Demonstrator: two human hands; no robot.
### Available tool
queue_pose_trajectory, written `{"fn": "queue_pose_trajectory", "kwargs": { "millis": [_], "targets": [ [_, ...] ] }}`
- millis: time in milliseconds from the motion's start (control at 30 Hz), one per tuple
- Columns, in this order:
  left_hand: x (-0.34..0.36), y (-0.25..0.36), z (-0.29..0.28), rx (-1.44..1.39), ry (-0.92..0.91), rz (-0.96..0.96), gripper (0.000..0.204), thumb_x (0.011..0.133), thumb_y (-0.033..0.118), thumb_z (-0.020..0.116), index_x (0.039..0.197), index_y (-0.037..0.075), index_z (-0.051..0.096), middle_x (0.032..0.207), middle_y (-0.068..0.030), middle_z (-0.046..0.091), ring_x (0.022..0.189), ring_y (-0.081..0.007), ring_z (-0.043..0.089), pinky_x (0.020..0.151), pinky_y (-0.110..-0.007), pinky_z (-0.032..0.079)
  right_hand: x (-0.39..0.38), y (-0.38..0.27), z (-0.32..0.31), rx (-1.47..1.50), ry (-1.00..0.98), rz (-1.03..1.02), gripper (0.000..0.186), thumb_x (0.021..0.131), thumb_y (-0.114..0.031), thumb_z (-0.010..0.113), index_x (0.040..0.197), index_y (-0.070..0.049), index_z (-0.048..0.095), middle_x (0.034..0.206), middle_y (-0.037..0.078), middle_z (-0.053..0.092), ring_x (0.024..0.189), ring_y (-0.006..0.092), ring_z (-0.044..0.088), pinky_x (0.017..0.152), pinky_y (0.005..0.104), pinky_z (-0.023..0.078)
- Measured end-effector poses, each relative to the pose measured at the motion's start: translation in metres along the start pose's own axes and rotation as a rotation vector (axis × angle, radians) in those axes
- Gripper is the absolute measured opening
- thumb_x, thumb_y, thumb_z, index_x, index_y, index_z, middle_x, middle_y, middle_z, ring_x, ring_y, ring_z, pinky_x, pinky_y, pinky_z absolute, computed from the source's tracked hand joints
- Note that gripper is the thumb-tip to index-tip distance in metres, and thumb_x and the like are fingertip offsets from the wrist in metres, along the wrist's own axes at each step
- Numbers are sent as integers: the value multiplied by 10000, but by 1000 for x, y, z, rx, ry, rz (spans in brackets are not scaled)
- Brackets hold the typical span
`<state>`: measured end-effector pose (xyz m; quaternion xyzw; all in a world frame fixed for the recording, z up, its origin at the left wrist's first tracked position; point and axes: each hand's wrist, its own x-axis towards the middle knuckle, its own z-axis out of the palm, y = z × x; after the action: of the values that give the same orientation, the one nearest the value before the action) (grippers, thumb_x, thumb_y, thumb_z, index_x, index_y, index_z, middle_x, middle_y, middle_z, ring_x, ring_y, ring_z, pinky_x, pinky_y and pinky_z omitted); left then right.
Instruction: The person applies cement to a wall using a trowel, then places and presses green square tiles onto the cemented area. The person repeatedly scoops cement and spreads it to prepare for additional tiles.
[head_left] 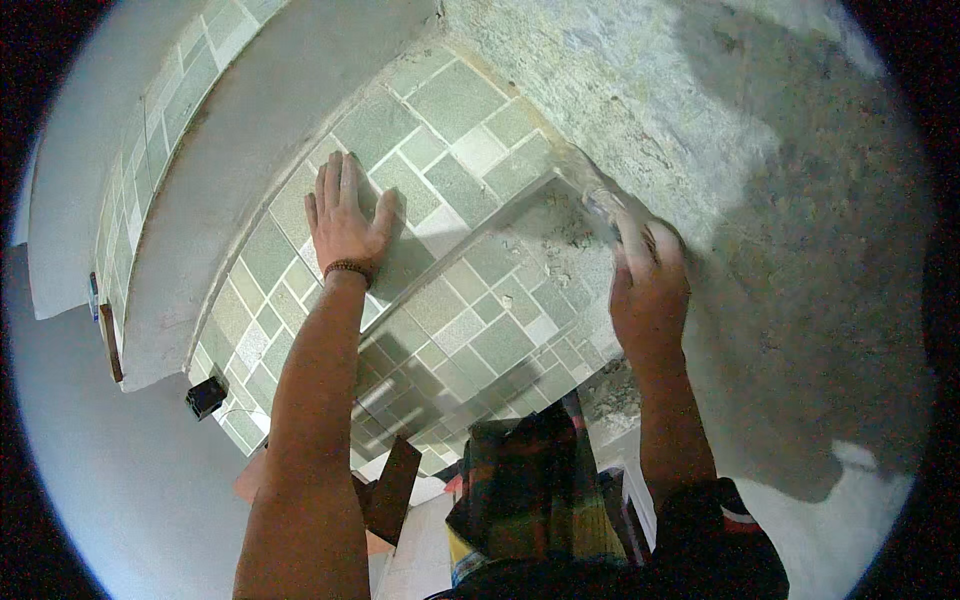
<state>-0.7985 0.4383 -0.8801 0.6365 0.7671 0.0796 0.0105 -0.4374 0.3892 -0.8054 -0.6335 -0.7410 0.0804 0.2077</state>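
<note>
My left hand (350, 225) lies flat with fingers spread on a green-and-white tiled step (375, 125). A dark beaded bracelet circles that wrist. My right hand (648, 275) is closed at the right end of the step, beside the rough wall (790, 230). Its fingers grip a small greyish object (600, 207) held against the corner where tile meets wall; its kind cannot be made out. Below the step's edge lies a lower tiled surface (490, 335), with grey crumbs and smears (560, 235) near my right hand.
A plain grey riser (250, 150) stands behind the step, with another tiled step (185, 100) above it. At the left end sits a small black box (206, 398). A dark brown board (395, 490) is below, near my left forearm. Plaid cloth (530, 480) shows at my body.
</note>
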Motion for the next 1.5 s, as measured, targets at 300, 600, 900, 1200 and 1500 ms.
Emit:
{"fn": "queue_pose_trajectory", "kwargs": {
  "millis": [300,600,900,1200,1500],
  "targets": [
    [0,-1,4,-23,31,-12,810,945,564,574,1609,152,362,1682,-83,321,1570,-277,253,1290,-516,171,-16,-42,3,351,-95,-80,350,962,-34,623,1309,-29,672,1191,222,642,1069,383,658,930,436,540],
    [-1,-2,2,-28,10,-14,824,954,610,536,1617,159,347,1691,-81,303,1578,-273,233,1298,-510,157,-5,-25,-28,104,-161,-85,369,945,-14,595,1302,-54,681,1218,197,649,1072,389,652,953,455,530],
    [0,-3,5,-2,34,4,815,958,602,532,1617,159,349,1688,-77,312,1574,-265,244,1294,-507,166,-97,13,50,400,-640,-77,502,836,96,573,1298,-82,660,1233,221,625,1150,433,604,986,477,513],
    [0,-5,9,2,77,37,796,963,572,558,1601,132,380,1670,-100,342,1564,-282,265,1287,-515,175,-80,67,45,42,-640,40,430,863,84,597,1268,-49,657,1223,213,635,1127,423,621,969,476,520],
    [-1,-7,10,-15,72,27,776,970,565,567,1620,192,363,1684,-87,330,1568,-309,268,1277,-524,187,-46,33,132,259,-467,-192,433,883,14,580,1300,-74,651,1259,235,637,1156,438,618,1016,482,519]
  ]
}}
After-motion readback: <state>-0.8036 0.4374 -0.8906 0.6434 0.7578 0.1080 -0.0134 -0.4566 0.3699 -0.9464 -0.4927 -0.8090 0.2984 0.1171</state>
